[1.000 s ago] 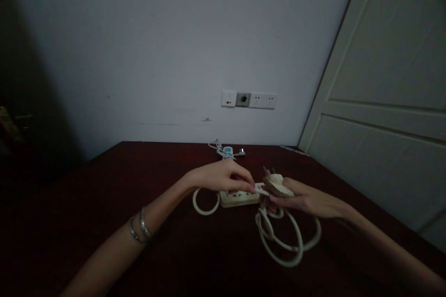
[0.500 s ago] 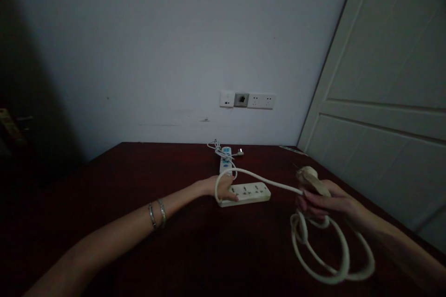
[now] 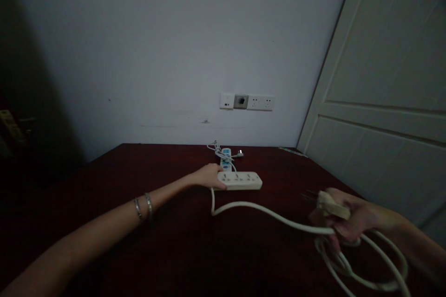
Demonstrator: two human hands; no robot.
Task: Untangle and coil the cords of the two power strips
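Note:
My left hand (image 3: 209, 176) grips the left end of a white power strip (image 3: 244, 181) that lies on the dark red table. From that same end a white cord (image 3: 258, 206) loops forward and runs right to my right hand (image 3: 351, 218). There, my fingers close round the bunched cord and its plug (image 3: 331, 205), whose prongs point left. Loose coils hang below the right hand, which is somewhat blurred. Just behind the strip sits a second power strip (image 3: 226, 160) with blue sockets, its thin white cable bundled on top.
The dark red table (image 3: 167, 162) meets a pale wall at the back. Wall sockets (image 3: 260, 103) and a switch plate (image 3: 227, 100) are mounted above it. A white panelled door (image 3: 379, 125) stands along the right side. A flat strip-like item (image 3: 292, 151) lies near the right back corner.
My right hand has moved right and toward me with the plug and coils. The cord now sags in front of the power strip, which has shifted slightly back and left with my left hand.

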